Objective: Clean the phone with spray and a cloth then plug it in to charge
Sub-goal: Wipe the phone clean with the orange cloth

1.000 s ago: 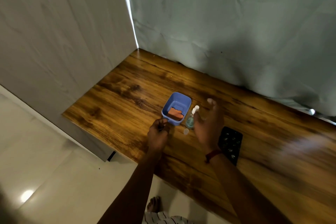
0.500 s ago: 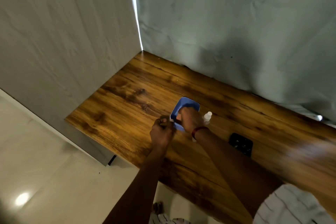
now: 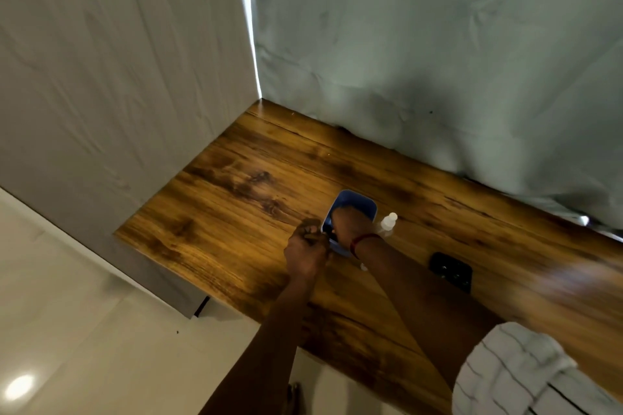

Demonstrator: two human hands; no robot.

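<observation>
Head view: the right hand (image 3: 350, 224) reaches down into the blue tub (image 3: 362, 201), probably for the cloth, so cleaning has hardly begun. Its fingers are hidden inside the tub, and I cannot tell whether they hold anything. The left hand (image 3: 305, 251) is curled at the tub's near rim, perhaps steadying it, but its grip is unclear. The spray bottle (image 3: 389, 222) stands just beside the tub. The phone (image 3: 450, 271) lies apart on the desk (image 3: 236, 185). Next, the cloth must come out, then the bottle. No charging cable shows.
</observation>
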